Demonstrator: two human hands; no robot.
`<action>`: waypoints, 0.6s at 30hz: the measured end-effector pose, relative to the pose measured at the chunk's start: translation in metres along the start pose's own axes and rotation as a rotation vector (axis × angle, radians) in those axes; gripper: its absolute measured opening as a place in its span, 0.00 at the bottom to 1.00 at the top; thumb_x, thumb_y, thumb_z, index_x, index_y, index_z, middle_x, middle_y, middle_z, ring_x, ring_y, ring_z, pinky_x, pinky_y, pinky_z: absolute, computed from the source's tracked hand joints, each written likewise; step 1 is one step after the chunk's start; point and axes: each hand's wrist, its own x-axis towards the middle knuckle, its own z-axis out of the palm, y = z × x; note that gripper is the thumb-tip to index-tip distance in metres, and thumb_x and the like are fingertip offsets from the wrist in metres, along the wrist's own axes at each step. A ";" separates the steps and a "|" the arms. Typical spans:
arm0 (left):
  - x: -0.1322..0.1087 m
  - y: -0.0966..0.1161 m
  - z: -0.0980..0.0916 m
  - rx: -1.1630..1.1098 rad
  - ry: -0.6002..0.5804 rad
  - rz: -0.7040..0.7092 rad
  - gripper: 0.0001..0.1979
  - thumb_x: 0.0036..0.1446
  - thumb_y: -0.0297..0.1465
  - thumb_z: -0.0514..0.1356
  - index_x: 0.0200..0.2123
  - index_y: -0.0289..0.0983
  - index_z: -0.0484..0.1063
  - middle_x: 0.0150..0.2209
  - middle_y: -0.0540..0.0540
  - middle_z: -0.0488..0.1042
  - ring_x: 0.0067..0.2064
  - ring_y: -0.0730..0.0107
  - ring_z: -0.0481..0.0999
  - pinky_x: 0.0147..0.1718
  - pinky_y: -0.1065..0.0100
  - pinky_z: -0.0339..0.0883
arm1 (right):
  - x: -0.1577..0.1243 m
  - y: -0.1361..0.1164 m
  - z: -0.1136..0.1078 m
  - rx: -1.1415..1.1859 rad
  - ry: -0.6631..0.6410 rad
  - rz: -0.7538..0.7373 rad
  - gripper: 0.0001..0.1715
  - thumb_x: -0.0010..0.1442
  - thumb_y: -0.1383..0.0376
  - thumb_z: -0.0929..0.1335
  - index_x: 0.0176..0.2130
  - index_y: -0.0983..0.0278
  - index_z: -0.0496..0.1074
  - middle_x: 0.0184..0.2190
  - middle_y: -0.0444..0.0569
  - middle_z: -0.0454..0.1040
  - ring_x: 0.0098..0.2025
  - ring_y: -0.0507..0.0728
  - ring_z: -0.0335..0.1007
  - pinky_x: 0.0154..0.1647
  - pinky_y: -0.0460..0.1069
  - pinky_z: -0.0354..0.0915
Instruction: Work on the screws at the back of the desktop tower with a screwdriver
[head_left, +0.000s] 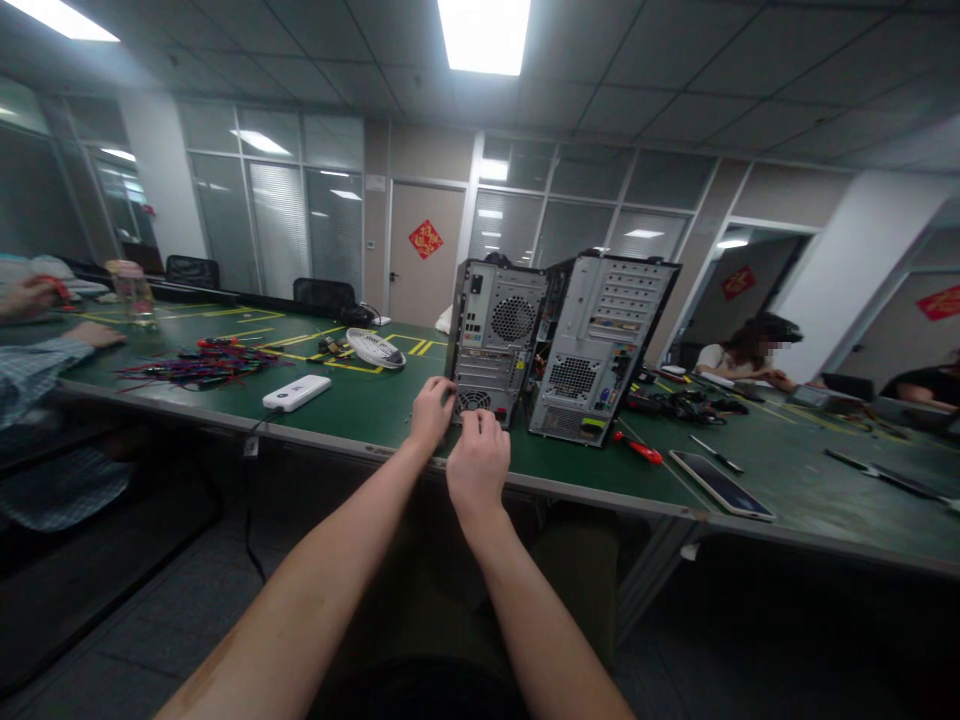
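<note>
Our left grip [433,412] has its fingers bent against the lower left edge of the nearer-left computer tower [489,340]; our right grip [478,462] reaches the foot of its rear panel, by the fan grille [474,399]. We cannot tell whether either is clamped on anything. The tower stands upright near the front of the desk [379,405], just beside a second tower [581,345]. To work well here, we would probably brace the case with the left and let the right do the fine fingering, pressing gently so nothing tips. A red-handled tool [639,448] lies to the right, beyond both towers.
</note>
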 end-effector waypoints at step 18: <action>0.001 0.000 0.000 -0.008 0.003 0.003 0.09 0.61 0.22 0.58 0.39 0.39 0.75 0.45 0.43 0.75 0.48 0.61 0.76 0.50 0.62 0.69 | 0.001 0.005 0.000 0.256 0.066 0.086 0.10 0.65 0.72 0.62 0.46 0.65 0.67 0.45 0.56 0.71 0.48 0.64 0.64 0.53 0.59 0.64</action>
